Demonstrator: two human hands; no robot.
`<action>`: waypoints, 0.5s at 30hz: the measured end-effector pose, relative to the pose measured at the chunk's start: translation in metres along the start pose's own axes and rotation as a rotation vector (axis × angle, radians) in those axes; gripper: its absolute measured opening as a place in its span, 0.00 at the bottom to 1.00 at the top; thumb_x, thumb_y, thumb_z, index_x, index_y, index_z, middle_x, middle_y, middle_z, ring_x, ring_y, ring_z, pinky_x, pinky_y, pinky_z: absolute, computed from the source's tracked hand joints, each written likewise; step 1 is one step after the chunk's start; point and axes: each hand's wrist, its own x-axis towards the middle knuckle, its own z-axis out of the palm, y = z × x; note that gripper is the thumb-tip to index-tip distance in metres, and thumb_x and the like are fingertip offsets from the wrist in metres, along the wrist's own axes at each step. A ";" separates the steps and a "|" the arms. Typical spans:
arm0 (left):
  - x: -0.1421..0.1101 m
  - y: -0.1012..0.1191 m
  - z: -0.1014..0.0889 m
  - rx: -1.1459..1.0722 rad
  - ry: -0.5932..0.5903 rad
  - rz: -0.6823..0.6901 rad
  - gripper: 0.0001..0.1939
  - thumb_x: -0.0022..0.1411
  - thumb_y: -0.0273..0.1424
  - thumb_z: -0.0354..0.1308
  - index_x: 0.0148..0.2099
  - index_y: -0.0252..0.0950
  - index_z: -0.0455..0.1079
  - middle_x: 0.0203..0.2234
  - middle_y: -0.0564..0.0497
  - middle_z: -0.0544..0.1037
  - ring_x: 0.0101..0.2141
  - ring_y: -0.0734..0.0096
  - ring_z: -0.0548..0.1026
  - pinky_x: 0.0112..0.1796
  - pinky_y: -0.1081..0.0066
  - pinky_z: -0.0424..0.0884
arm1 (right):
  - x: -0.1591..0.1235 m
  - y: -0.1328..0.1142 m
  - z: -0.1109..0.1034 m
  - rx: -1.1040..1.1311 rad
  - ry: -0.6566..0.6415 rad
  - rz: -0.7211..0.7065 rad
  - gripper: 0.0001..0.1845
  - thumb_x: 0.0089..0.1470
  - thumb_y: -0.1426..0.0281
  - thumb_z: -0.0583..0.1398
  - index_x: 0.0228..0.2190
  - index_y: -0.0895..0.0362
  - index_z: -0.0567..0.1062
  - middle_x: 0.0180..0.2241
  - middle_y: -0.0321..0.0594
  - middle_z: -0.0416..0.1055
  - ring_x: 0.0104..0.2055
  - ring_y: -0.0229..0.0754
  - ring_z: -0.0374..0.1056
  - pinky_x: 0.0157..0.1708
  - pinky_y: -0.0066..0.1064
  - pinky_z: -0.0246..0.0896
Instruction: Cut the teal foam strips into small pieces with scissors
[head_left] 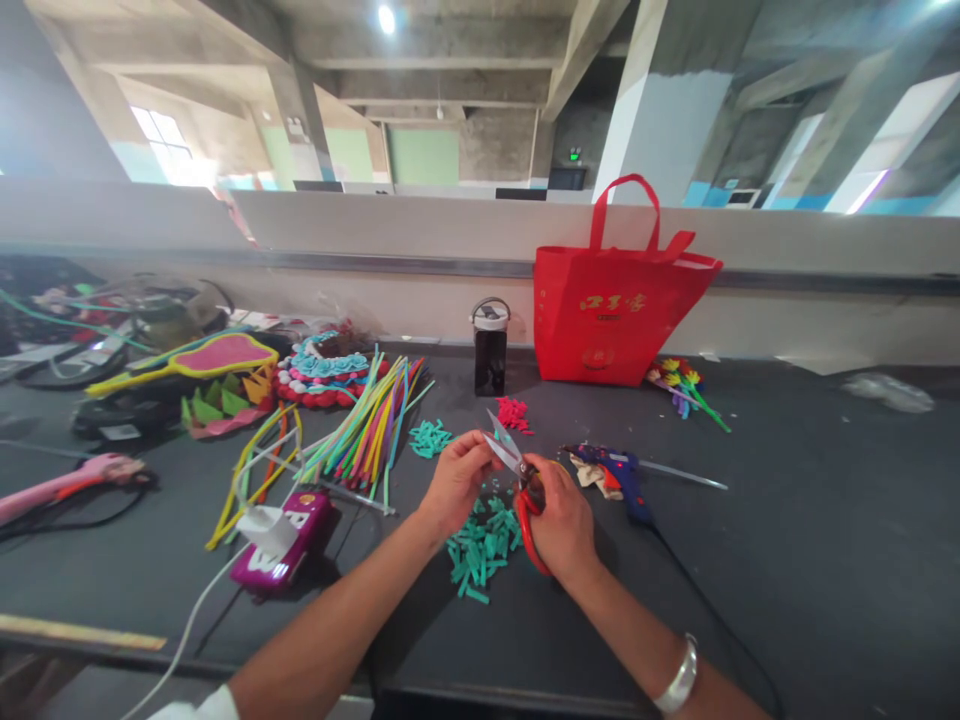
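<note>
One heap of green strips [481, 548], too overlapped to count, runs partly behind one pair of scissors [523, 467]. The left hand [454, 485] has thumb and fingertips together; anything between them is too small to make out. The right hand [561, 518] grips the scissors, blades parted beside the left fingertips. Two smaller piles, a green pile [430, 438] and a red pile [514, 414], lie beyond.

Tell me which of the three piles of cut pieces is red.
The red pile lies beyond the scissors; the small pile left of it and the large pile nearest the wearer are green.
</note>
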 end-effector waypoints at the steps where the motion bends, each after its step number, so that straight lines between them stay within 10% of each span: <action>1: -0.001 0.000 0.002 0.008 0.003 -0.002 0.06 0.50 0.29 0.64 0.29 0.33 0.70 0.22 0.54 0.72 0.25 0.77 0.69 0.32 0.75 0.65 | 0.000 0.000 0.000 0.000 0.006 0.000 0.21 0.50 0.74 0.56 0.48 0.55 0.69 0.37 0.41 0.71 0.38 0.44 0.68 0.39 0.34 0.64; 15: -0.004 0.000 0.007 0.030 0.086 0.069 0.07 0.48 0.30 0.66 0.28 0.34 0.70 0.22 0.54 0.73 0.26 0.77 0.70 0.34 0.74 0.66 | -0.001 0.003 0.004 -0.053 0.030 0.016 0.20 0.51 0.72 0.55 0.48 0.57 0.69 0.39 0.43 0.72 0.40 0.46 0.68 0.40 0.36 0.64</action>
